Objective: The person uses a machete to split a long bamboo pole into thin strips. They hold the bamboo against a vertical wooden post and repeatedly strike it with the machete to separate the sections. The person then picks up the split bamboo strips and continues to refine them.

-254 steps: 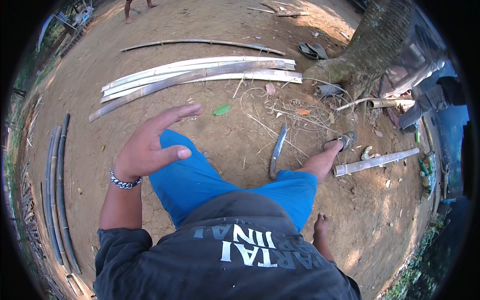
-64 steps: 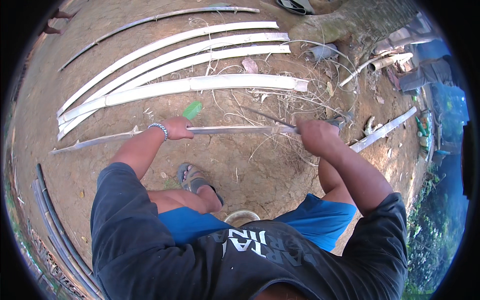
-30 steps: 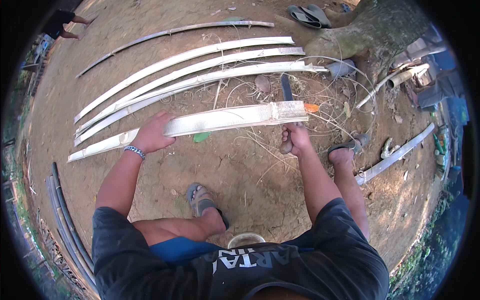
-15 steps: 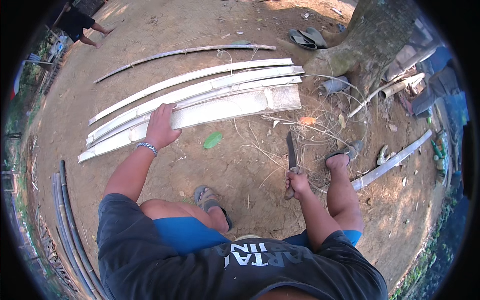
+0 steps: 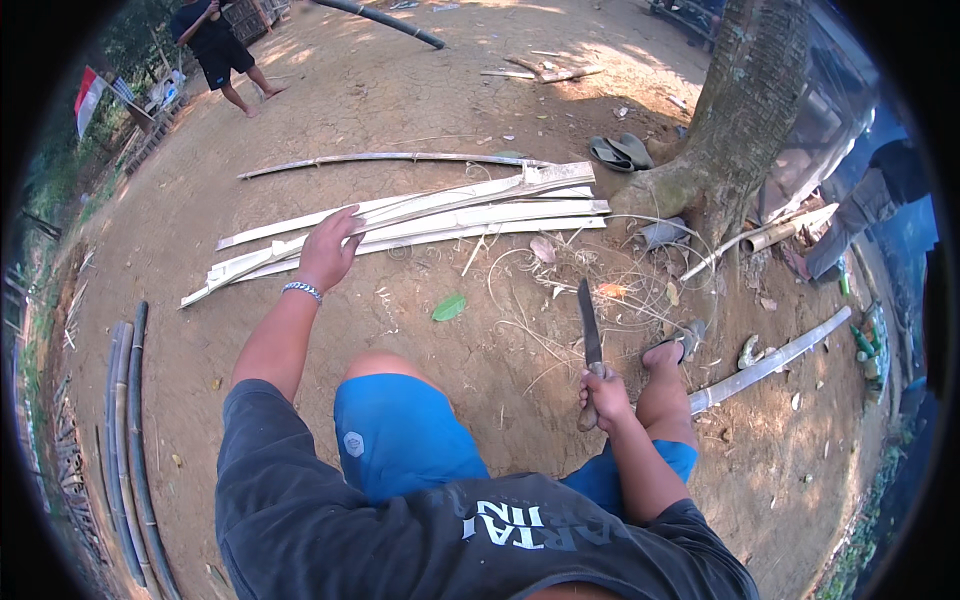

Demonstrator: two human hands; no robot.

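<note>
My left hand [image 5: 328, 250] is at a split bamboo strip [image 5: 450, 203], fingers over its far side and thumb on the near side. This strip lies tilted across the other pale bamboo strips [image 5: 480, 218] on the ground. My right hand [image 5: 605, 398] is closed round the handle of a machete [image 5: 590, 330], its dark blade pointing away from me. Loose thin bamboo fibres [image 5: 530, 300] lie beyond the blade.
A thin bamboo pole [image 5: 390, 157] lies behind the strips. At right stand a tree trunk [image 5: 750, 110] and sandals [image 5: 622, 152]; a curved bamboo piece [image 5: 770, 360] lies nearer. Dark poles [image 5: 130, 420] lie at left. Another person [image 5: 222, 50] stands far left.
The wide strip has turned and shifted away from me, now crossing over the others. My left hand has moved with it. The view has tilted up; the right hand still grips the machete.
</note>
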